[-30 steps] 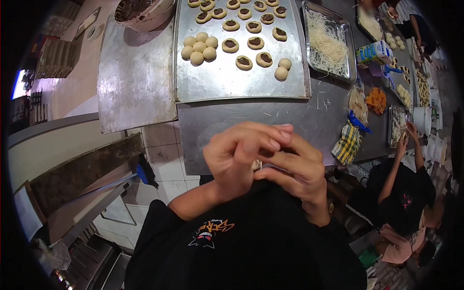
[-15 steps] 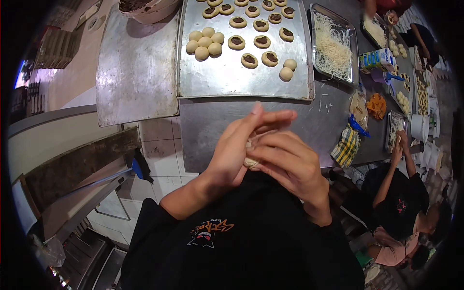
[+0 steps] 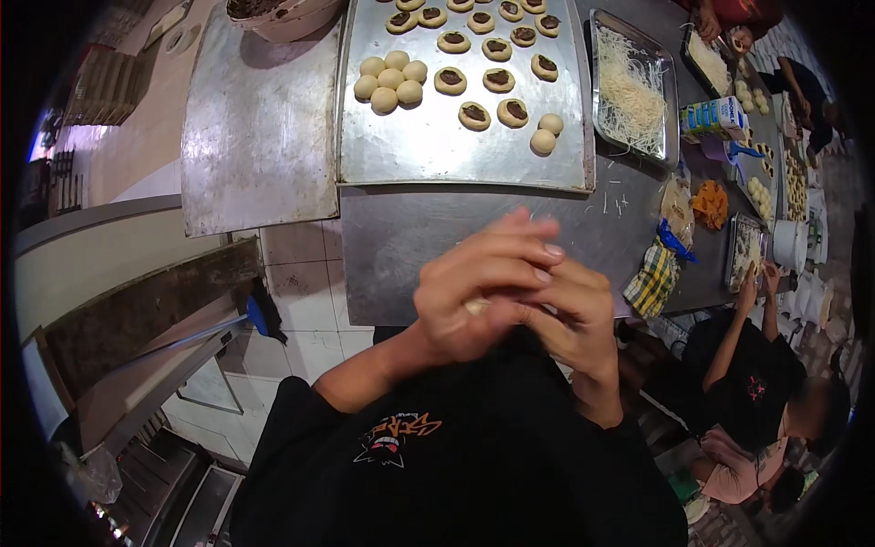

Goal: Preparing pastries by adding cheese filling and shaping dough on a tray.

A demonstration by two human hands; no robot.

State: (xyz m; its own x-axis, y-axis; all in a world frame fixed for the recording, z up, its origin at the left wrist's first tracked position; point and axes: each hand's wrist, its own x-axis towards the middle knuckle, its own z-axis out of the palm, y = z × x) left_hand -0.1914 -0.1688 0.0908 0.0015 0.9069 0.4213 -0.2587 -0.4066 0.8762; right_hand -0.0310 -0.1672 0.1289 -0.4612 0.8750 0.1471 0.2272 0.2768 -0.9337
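Cupped together in front of my chest, my left hand (image 3: 469, 283) and my right hand (image 3: 576, 314) enclose a piece of pale dough (image 3: 476, 306). Only a small bit of it shows between the palms; its shape is hidden. Beyond my hands a metal tray (image 3: 437, 169) lies on the table. On it are several dough rounds with dark brown filling (image 3: 474, 115), a cluster of plain dough balls (image 3: 386, 94) at the left, and two plain balls (image 3: 543, 140) near the right edge.
A pan of pale shreds (image 3: 631, 100) stands right of the tray. A bowl with dark filling (image 3: 290, 20) is at the far left. Nearby lie a carton (image 3: 713, 118), an orange bag (image 3: 710, 203) and a checked cloth (image 3: 653, 278). A co-worker's hands (image 3: 758, 281) work at the right.
My left hand has turned over the dough, its fingers now lying across my right fingers. Less of the dough shows. The co-worker's hands at the right have moved apart.
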